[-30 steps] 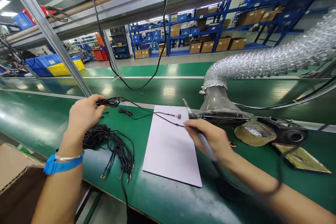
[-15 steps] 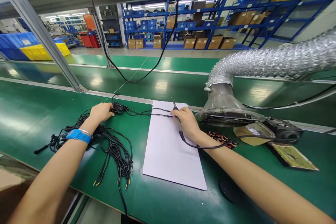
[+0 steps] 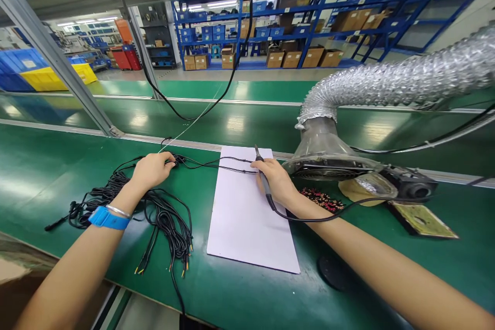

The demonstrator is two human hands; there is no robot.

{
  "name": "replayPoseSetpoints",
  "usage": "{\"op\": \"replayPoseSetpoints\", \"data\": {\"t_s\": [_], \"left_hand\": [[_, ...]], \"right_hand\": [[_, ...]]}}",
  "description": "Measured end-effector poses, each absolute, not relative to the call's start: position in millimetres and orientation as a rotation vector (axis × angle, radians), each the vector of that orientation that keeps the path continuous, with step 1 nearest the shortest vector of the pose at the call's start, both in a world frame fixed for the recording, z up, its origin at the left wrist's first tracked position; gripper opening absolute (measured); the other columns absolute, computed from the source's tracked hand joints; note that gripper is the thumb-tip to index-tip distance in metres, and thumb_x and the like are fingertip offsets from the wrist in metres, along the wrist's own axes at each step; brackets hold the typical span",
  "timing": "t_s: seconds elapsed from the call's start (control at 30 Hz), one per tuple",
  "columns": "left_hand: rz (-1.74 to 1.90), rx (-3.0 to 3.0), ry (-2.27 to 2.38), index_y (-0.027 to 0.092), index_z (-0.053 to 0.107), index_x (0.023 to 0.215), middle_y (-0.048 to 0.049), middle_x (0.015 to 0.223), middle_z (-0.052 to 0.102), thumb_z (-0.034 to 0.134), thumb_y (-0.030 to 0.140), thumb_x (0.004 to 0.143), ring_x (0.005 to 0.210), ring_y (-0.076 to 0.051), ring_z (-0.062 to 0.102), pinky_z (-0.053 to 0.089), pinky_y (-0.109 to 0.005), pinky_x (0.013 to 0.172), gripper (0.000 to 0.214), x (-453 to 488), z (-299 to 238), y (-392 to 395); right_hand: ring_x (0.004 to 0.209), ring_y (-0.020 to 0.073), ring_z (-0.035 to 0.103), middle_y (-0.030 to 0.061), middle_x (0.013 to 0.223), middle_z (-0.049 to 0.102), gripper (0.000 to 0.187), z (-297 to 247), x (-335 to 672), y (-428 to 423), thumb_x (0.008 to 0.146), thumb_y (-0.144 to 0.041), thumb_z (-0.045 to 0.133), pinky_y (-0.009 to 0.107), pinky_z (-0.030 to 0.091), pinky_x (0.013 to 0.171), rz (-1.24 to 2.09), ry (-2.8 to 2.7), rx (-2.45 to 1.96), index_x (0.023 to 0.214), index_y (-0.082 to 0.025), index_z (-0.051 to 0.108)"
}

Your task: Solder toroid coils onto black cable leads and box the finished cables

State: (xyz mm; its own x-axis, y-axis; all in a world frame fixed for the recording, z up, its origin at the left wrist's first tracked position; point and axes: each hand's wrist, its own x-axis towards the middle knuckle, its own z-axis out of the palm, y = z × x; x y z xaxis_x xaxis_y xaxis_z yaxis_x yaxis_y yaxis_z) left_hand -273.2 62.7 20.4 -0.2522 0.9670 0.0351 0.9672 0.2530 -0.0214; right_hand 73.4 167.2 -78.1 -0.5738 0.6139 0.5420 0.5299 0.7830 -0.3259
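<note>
Your left hand (image 3: pixel 152 169) is at the near end of the black cable bundle (image 3: pixel 180 159), fingers pinched narrow on it, low over the green tabletop (image 3: pixel 232 294). Your right hand (image 3: pixel 276 180) has its fingers wrapped round the soldering iron (image 3: pixel 265 183), tip pointing up and away from you. Two cable leads (image 3: pixel 234 169) run from the bundle across the white board (image 3: pixel 247 221) to your right fingertips; can't tell if you're pinching them too or just touching.

Step in hand, my read: lining up the leads on the board, iron at the ready. Tip sits clear of both leads, so no contact there. Next move seems to call for steady lead ends, then turning the tip toward them without the hot part meeting the cable jackets or your fingers.

The loose cable pile (image 3: pixel 174 229) lies left of the board, bare coloured ends toward you. Small red-and-black pieces (image 3: pixel 322 200) sit right of the board, beyond your forearm, near the exhaust hood (image 3: pixel 319 136).
</note>
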Motion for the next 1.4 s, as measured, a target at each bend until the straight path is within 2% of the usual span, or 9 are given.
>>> {"op": "replayPoseSetpoints", "data": {"t_s": [0.2, 0.4, 0.5, 0.6, 0.7, 0.8, 1.0, 1.23, 1.4], "left_hand": [[-0.123, -2.086, -2.373, 0.024, 0.068, 0.102, -0.0034, 0.083, 0.073, 0.041, 0.041, 0.091, 0.08, -0.023, 0.066, 0.041, -0.027, 0.062, 0.033, -227, 29, 53], [-0.26, -2.309, -2.366, 0.022, 0.066, 0.092, 0.0017, 0.061, 0.059, 0.035, 0.045, 0.095, 0.058, -0.017, 0.055, 0.035, -0.024, 0.055, 0.039, -186, 39, 24], [-0.457, -2.529, -2.428, 0.02, 0.066, 0.087, 0.0025, 0.062, 0.055, 0.036, 0.049, 0.095, 0.058, -0.015, 0.051, 0.033, -0.024, 0.054, 0.042, -155, 38, 9], [-0.545, -2.775, -2.423, 0.019, 0.068, 0.087, 0.0008, 0.069, 0.061, 0.037, 0.047, 0.096, 0.066, -0.016, 0.055, 0.037, -0.024, 0.059, 0.042, -113, 34, 1], [-0.507, -3.049, -2.317, 0.018, 0.068, 0.084, -0.001, 0.075, 0.066, 0.038, 0.042, 0.096, 0.07, -0.016, 0.057, 0.038, -0.024, 0.063, 0.04, -63, 27, -1], [-0.484, -3.254, -2.142, 0.018, 0.065, 0.076, -0.0001, 0.068, 0.062, 0.039, 0.04, 0.096, 0.063, -0.014, 0.053, 0.035, -0.023, 0.057, 0.04, -16, 22, 2], [-0.48, -3.299, -2.146, 0.018, 0.063, 0.075, 0.0034, 0.058, 0.052, 0.045, 0.042, 0.093, 0.055, -0.011, 0.044, 0.025, -0.022, 0.049, 0.035, 31, 17, 12], [-0.369, -3.275, -2.326, 0.019, 0.063, 0.08, 0.005, 0.055, 0.045, 0.047, 0.045, 0.092, 0.052, -0.011, 0.039, 0.023, -0.022, 0.048, 0.033, 24, -5, 16], [-0.221, -3.291, -2.246, 0.021, 0.066, 0.083, 0.0046, 0.055, 0.046, 0.048, 0.035, 0.091, 0.051, -0.011, 0.04, 0.023, -0.022, 0.049, 0.024, 26, -3, 13]], "right_hand": [[0.087, 0.0216, 0.063, 0.0069, 0.091, 0.066, 0.026, -52, 91, 131, 0.087, -0.011, 0.046, 0.033, 0.053, 0.077, 0.159, -2.246, -0.732, 0.104, -0.02, 0.063], [0.072, 0.017, 0.071, 0.0016, 0.084, 0.074, 0.021, -27, 158, 64, 0.092, -0.014, 0.052, 0.028, 0.056, 0.069, 0.068, -2.043, -0.789, 0.11, -0.023, 0.061], [0.067, 0.019, 0.072, 0.001, 0.074, 0.073, 0.014, -36, 202, 49, 0.093, -0.021, 0.054, 0.029, 0.056, 0.064, -0.024, -1.85, -1.005, 0.105, -0.022, 0.06], [0.061, 0.0188, 0.07, 0.0028, 0.072, 0.072, 0.012, -53, 232, 51, 0.094, -0.027, 0.05, 0.028, 0.053, 0.055, -0.026, -1.778, -1.209, 0.101, -0.019, 0.057], [0.055, 0.0175, 0.066, 0.0017, 0.071, 0.069, 0.012, -70, 247, 63, 0.085, -0.03, 0.058, 0.027, 0.049, 0.051, 0.052, -1.839, -1.348, 0.092, -0.02, 0.056], [0.063, 0.0187, 0.065, 0.0032, 0.08, 0.068, 0.018, -81, 249, 79, 0.077, -0.026, 0.061, 0.029, 0.05, 0.058, 0.119, -1.883, -1.426, 0.092, -0.02, 0.054], [0.086, 0.0251, 0.063, 0.0085, 0.094, 0.064, 0.025, -94, 245, 109, 0.072, -0.022, 0.055, 0.037, 0.05, 0.075, 0.194, -1.874, -1.429, 0.096, -0.021, 0.048], [0.074, 0.0202, 0.06, 0.0048, 0.083, 0.06, 0.017, -85, 248, 109, 0.077, -0.02, 0.057, 0.032, 0.048, 0.069, 0.266, -1.874, -1.326, 0.092, -0.021, 0.049], [0.074, 0.0189, 0.058, 0.0043, 0.085, 0.059, 0.021, -70, 241, 53, 0.078, -0.018, 0.059, 0.033, 0.049, 0.07, 0.275, -1.891, -1.16, 0.094, -0.021, 0.046]]}}
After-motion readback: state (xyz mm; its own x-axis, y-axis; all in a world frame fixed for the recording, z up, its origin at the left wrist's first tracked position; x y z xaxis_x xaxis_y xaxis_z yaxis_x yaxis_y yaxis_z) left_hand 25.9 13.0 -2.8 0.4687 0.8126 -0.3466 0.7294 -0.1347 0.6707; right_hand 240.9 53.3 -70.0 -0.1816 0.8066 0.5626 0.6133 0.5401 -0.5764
